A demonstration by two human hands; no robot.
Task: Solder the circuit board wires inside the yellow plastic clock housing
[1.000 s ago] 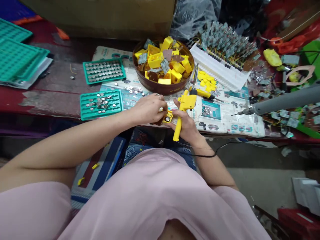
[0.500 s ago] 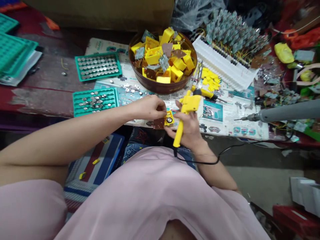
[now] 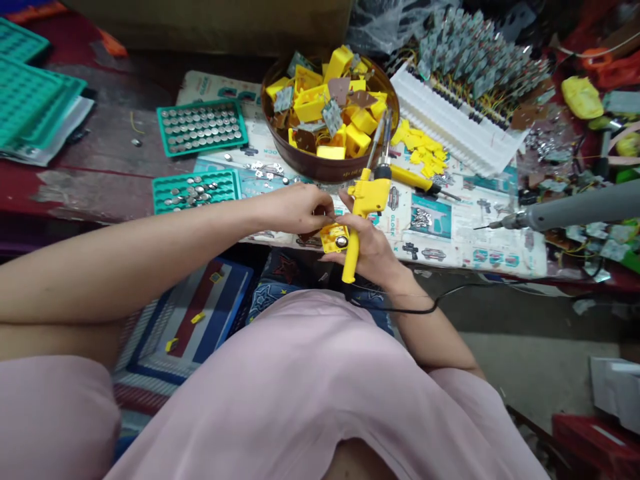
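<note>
- Housing, small yellow plastic square with a round silver button cell [image 3: 335, 237] seated in it, is sitting at the table's near edge, between the two hands and touching both.
- Left hand [image 3: 299, 208] is curling over the housing's upper left corner, fingertips pressed together on what looks like a thin wire or tab; exact pinch is too small to tell.
- Right hand [image 3: 369, 248] is wrapping shut around the yellow pistol-grip soldering iron [image 3: 364, 212], handle pointing down toward the lap, metal tip pointing up and away over the bowl rim, well apart from the housing.
- Step in hand, as a judgement: positioning the lead on the cell holder ahead of soldering; iron is not yet being applied.
- Next move is likely calling for swinging the iron tip down onto the joint while the left fingers are keeping the part steady.
- Round brown bowl [image 3: 320, 170] heaped with yellow housings and small boards is standing just beyond the hands.
- Green plastic tray of button cells [image 3: 195, 189] is lying left of the bowl, second fuller green tray [image 3: 202, 127] behind it.
- Grey rotary tool [image 3: 565, 212] is lying to the right on the newspaper-covered table [image 3: 450, 233].
</note>
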